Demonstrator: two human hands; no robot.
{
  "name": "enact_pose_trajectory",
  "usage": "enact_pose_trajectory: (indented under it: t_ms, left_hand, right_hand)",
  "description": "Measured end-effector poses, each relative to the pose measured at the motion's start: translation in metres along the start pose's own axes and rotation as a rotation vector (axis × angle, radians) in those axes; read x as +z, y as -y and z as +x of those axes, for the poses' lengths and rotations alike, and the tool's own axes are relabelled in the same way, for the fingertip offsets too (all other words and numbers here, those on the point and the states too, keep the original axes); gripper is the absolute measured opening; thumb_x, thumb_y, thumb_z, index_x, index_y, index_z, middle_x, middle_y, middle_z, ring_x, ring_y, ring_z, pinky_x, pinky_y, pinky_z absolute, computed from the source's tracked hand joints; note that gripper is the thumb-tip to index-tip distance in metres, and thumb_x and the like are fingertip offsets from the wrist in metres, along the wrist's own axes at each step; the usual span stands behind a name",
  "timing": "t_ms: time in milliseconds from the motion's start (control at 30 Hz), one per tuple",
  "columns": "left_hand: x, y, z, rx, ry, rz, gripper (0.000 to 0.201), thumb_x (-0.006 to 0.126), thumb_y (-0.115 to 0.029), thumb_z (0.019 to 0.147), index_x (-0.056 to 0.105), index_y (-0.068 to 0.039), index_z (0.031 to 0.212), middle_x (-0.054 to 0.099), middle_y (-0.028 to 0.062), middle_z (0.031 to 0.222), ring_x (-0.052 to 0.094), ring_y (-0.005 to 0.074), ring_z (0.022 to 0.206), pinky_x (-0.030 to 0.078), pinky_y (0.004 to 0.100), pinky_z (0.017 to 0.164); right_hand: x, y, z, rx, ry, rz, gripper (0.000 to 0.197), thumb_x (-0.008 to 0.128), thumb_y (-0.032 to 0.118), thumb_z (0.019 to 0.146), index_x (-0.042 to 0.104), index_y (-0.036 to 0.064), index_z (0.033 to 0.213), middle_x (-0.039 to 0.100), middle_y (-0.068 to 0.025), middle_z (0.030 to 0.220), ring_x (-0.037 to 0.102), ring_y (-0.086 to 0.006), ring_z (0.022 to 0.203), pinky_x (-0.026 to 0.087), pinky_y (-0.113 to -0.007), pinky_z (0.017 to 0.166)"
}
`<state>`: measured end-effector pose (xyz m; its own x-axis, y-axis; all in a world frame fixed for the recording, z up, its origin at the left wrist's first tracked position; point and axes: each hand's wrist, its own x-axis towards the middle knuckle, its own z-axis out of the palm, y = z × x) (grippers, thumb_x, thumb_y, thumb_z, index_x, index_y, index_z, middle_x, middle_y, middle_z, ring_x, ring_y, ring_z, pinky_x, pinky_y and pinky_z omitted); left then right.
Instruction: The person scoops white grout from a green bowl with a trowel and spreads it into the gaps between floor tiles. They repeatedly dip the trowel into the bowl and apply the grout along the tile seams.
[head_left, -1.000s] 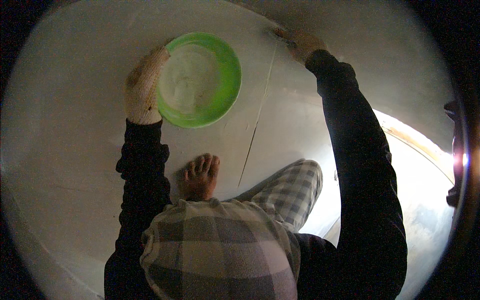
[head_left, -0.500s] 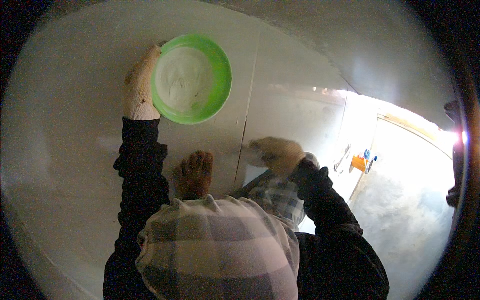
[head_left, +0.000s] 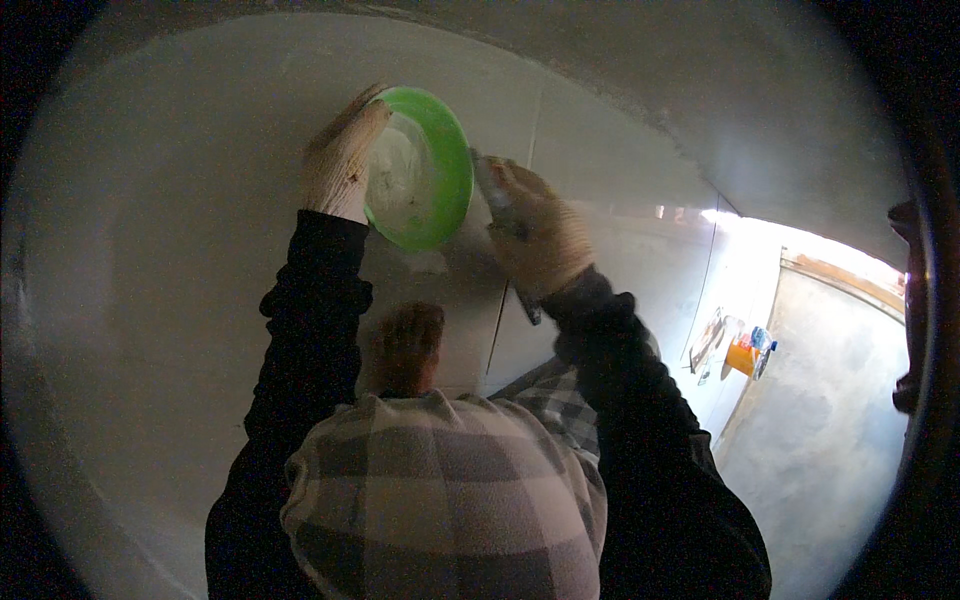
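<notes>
My left hand grips the left rim of a green bowl, which is tilted. Whitish paste or powder covers the inside of the bowl; I cannot tell which. Just right of the rim, my right hand is closed around a scraper-like tool, its grey flat part close to the bowl and a dark end showing below the hand. Blur hides the tool's exact shape and whether it touches the bowl.
A bare foot stands below the bowl on a pale surface crossed by a thin dark seam. To the right, bright light falls beside a pale panel. An orange item and a clear blue-capped bottle are there.
My right hand has risen from beside my knee to the bowl's right side. The bowl has shifted slightly right and tilted more, with my left hand still on it.
</notes>
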<state>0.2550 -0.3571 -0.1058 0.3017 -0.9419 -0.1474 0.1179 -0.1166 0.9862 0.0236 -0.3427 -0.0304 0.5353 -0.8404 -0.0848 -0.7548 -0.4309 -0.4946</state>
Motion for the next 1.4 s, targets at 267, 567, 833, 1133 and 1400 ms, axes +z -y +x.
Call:
enact_pose_trajectory:
  t_ms: [267,567,833,1133,1400]
  left_hand:
    - [0.013,0.003,-0.005,0.258,-0.167,0.472,0.033,0.055,-0.025,0.093,0.064,-0.006,0.119,0.065,0.0165,0.115,0.063,0.0293,0.105,0.049,0.0389,0.092]
    - [-0.002,0.018,-0.020,0.228,-0.267,0.167,0.043,0.053,-0.036,0.095,0.058,-0.006,0.126,0.062,0.0162,0.119,0.061,0.0301,0.108,0.050,0.0423,0.092]
    - [-0.027,0.015,-0.031,-0.160,-0.257,0.235,0.039,0.046,-0.035,0.098,0.060,-0.004,0.117,0.063,0.0095,0.112,0.061,0.0199,0.102,0.050,0.0370,0.087]
    - [-0.038,0.032,-0.021,-0.049,-0.181,-0.136,0.036,0.044,-0.030,0.099,0.058,-0.002,0.118,0.061,0.0110,0.114,0.058,0.0203,0.103,0.047,0.0348,0.091]
    - [-0.033,0.027,-0.027,-0.081,-0.180,-0.323,0.037,0.045,-0.028,0.098,0.056,0.001,0.119,0.061,0.0129,0.111,0.059,0.0201,0.099,0.048,0.0334,0.088]
  right_hand:
    - [0.033,0.055,-0.034,0.184,0.389,-0.207,0.054,0.050,0.014,0.091,0.034,0.0117,0.142,0.044,-0.0188,0.143,0.063,-0.0360,0.105,0.054,-0.046,0.085]
    - [-0.079,-0.008,-0.055,0.611,0.277,-0.104,0.055,0.053,0.010,0.089,0.044,0.0167,0.142,0.064,-0.0205,0.113,0.066,-0.0349,0.097,0.052,-0.042,0.086]
    - [-0.080,-0.113,0.077,0.095,0.252,-0.757,0.058,0.053,0.017,0.089,0.038,0.0244,0.145,0.060,-0.0180,0.127,0.061,-0.0348,0.113,0.048,-0.044,0.097]
    - [-0.029,-0.125,0.136,0.131,0.449,-0.890,0.051,0.043,0.018,0.095,0.037,0.0285,0.144,0.065,-0.0160,0.115,0.067,-0.0344,0.097,0.054,-0.046,0.085]
    - [0.015,0.018,-0.069,0.188,0.858,-0.607,0.057,0.048,0.013,0.091,0.032,0.0111,0.145,0.059,-0.0218,0.123,0.070,-0.0330,0.083,0.058,-0.049,0.073]
